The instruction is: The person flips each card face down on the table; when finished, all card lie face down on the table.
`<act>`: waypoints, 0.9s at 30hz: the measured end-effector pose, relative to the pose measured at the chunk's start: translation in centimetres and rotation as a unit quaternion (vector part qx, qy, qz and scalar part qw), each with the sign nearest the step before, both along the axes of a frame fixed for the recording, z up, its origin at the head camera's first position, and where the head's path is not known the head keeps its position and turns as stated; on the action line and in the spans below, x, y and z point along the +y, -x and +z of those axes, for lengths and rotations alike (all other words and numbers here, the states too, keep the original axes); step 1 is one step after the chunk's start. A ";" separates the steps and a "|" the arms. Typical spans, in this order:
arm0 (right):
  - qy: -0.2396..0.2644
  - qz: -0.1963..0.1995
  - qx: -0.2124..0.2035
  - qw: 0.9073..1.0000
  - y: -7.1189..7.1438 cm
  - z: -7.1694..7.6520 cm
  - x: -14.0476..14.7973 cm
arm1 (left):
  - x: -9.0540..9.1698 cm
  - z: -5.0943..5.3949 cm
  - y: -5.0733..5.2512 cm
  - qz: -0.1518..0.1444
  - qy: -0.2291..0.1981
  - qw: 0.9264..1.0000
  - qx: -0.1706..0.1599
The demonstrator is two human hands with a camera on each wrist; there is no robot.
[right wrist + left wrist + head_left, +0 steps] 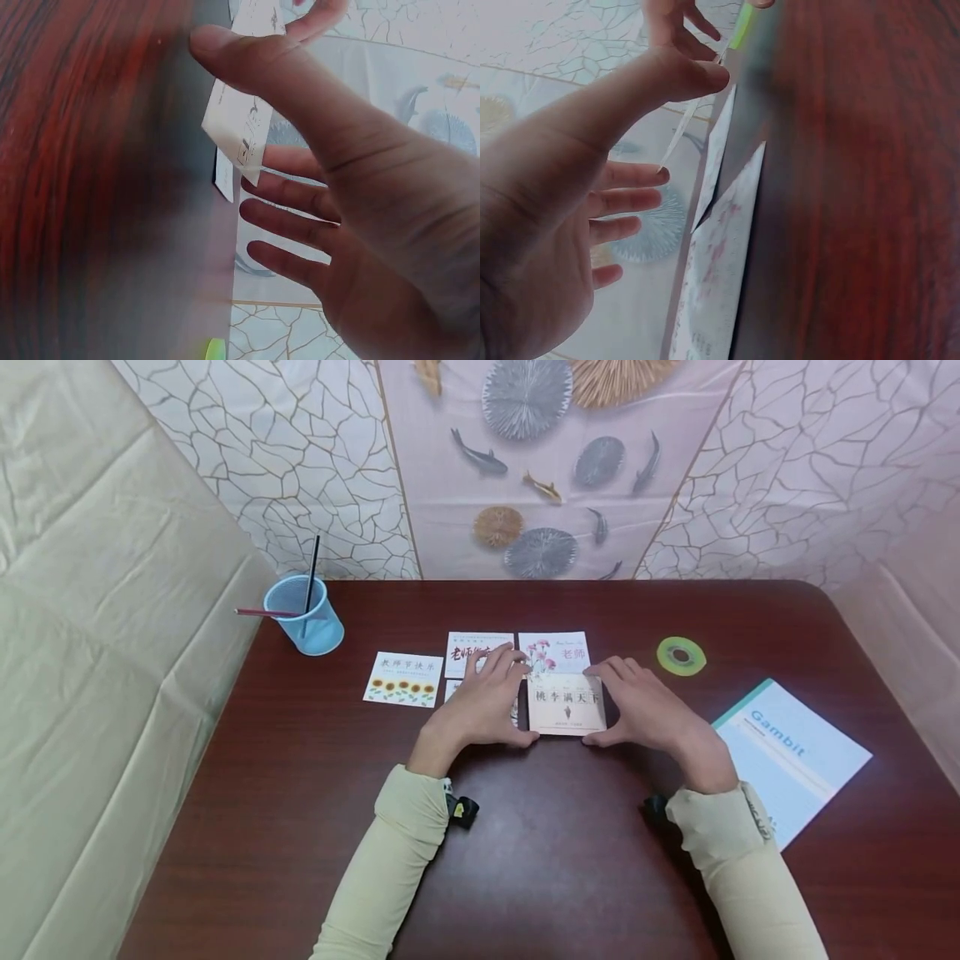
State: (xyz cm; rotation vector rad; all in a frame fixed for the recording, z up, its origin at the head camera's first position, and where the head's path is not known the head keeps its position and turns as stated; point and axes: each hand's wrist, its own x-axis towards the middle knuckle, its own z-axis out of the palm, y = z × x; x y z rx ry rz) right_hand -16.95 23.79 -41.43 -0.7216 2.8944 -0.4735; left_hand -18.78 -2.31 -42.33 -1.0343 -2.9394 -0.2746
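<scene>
Between both hands is a cream card (567, 706) with a row of dark Chinese characters, raised slightly off the table in the right wrist view. My left hand (483, 702) holds its left side, fingers at the top corner and thumb near the bottom one. On the other side, my right hand (652, 706) holds the right corners the same way. Behind lie a card with pink flowers (557, 650) and a card with bold dark lettering (467, 650). Another card (514, 713) is mostly hidden under the left hand. A sunflower card (403, 680) lies farther left.
A light-blue mesh cup (318, 628) holding a black stick and a dark red one stands at the back left. To the right are a green roll of tape (681, 656) and a Gambit notebook (806, 752), partly behind the right forearm. A patterned cloth (525, 468) hangs behind the table (300, 827).
</scene>
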 end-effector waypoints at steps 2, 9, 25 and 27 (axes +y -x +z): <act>0.007 0.002 0.006 1.000 0.0 0.1 -0.1 | -0.1 0.1 0.0 -0.003 -0.011 1.000 -0.001; 0.033 0.028 0.049 0.998 -0.2 0.8 -1.1 | -0.1 0.5 0.1 -0.042 -0.048 0.998 0.003; 0.091 0.038 0.033 0.995 -0.5 1.3 -1.4 | 0.6 1.2 -0.3 -0.048 -0.076 0.996 0.003; 0.098 0.041 0.036 0.994 -0.6 1.5 -1.3 | 0.6 1.3 -0.4 -0.042 -0.073 0.996 0.005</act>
